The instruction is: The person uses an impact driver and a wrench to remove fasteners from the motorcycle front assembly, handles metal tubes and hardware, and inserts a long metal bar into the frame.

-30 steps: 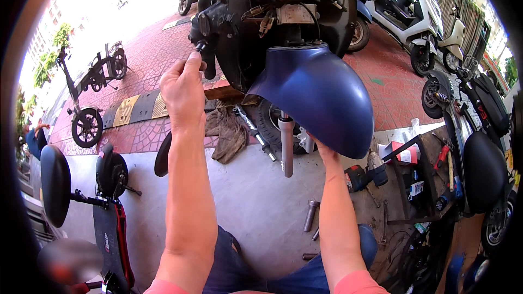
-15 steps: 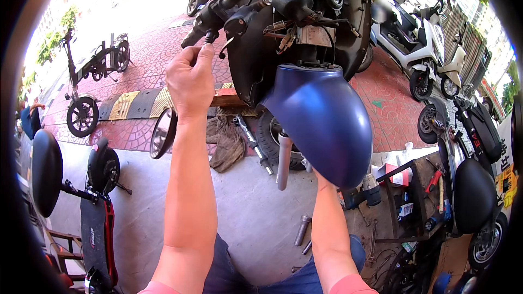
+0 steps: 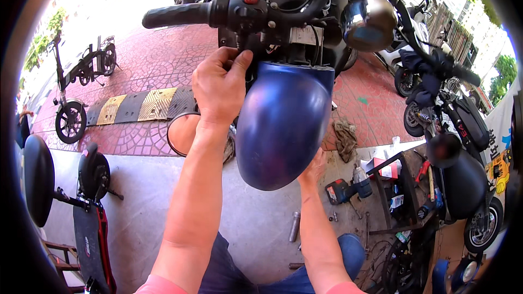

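My left hand is closed just below the scooter's handlebar, apparently round the stem of the round mirror that hangs behind my forearm. The stem itself is mostly hidden by my fingers. Directly in front of me is a glossy dark blue front fender, its narrow end up against the scooter's black front. My right hand is at the fender's lower right edge. Its fingers go behind the fender, so their grip cannot be seen. Chrome round lamps sit on the handlebar's right side.
On the grey floor lie a cordless drill, a metal tube and a brown rag. A tool stand is at right, near parked scooters. A kick scooter stands at left, before a striped ramp.
The handlebar has swung round, bringing its left grip level and the chrome lamps into view. The fender turned with it and now covers the fork leg. My left hand moved right.
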{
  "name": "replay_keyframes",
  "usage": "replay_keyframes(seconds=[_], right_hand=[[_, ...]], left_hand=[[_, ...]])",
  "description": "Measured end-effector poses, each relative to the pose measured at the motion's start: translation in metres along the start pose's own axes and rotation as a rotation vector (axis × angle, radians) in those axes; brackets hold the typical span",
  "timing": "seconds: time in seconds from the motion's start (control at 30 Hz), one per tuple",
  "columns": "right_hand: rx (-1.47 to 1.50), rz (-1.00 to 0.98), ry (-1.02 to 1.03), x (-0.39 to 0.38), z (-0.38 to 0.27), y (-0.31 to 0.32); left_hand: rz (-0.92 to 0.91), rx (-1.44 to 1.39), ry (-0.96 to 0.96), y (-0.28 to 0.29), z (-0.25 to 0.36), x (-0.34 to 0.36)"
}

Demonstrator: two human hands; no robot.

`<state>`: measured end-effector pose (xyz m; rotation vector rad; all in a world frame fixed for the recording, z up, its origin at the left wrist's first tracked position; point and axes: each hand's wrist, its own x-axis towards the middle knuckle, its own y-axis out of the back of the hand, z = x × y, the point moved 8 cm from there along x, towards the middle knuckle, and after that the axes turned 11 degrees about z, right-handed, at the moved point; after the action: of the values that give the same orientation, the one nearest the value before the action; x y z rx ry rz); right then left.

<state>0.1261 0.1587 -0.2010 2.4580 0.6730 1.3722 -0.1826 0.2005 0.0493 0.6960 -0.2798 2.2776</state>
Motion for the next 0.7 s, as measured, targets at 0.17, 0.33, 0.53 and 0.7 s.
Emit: replay_keyframes(seconds=[0.17,0.33,0.53,0.7], right_hand=[[0.351,-0.276,-0.207,0.01,0.011,-0.033],[0.456,-0.47,-0.255,0.031,0.019,-0.063],[0.343,-0.442,-0.16,0.017,0.02,-0.06],[0.28,-0.423,-0.11,-0.019,0.031,-0.051]], left_hand=[[-0.079,-0.013,0.009,-0.004,0.003,-0.009],[-0.103,-0.009,0.031,-0.001,-0.003,-0.011],[-0.12,-0.188,0.138,-0.009,-0.022,-0.006],[-0.094,-0.294,0.239,-0.011,-0.03,0.004]])
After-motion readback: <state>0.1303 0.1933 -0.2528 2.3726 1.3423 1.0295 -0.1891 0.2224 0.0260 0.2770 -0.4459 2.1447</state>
